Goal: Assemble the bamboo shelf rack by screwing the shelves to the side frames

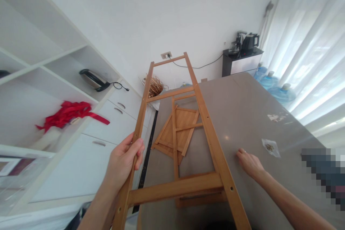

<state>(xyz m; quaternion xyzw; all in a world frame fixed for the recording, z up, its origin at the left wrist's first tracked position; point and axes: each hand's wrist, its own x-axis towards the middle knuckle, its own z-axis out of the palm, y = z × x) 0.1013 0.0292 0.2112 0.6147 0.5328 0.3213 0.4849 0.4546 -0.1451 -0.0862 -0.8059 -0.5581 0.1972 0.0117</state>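
My left hand (126, 156) is closed around the left rail of a ladder-like wooden frame (211, 140). The frame is held up at a tilt over the table, with crossbars joining its two long rails. Fingers curled together, my right hand (249, 162) is just right of the frame, low over the tabletop; whatever it holds, if anything, is hidden. Beyond the raised frame, a second, similar wooden frame (174, 140) lies on the table, partly covered by it. Wooden panels with slats (176, 125) lie there too. A small clear bag of hardware (271, 147) rests right of my right hand.
The grey table (237, 107) has torn scraps (277, 117) on its right side. White cabinets (105, 140) and shelves holding a black kettle (94, 81) and red ribbon (67, 113) stand left. Water bottles (283, 93) and a kettle stand (244, 59) are at the back right.
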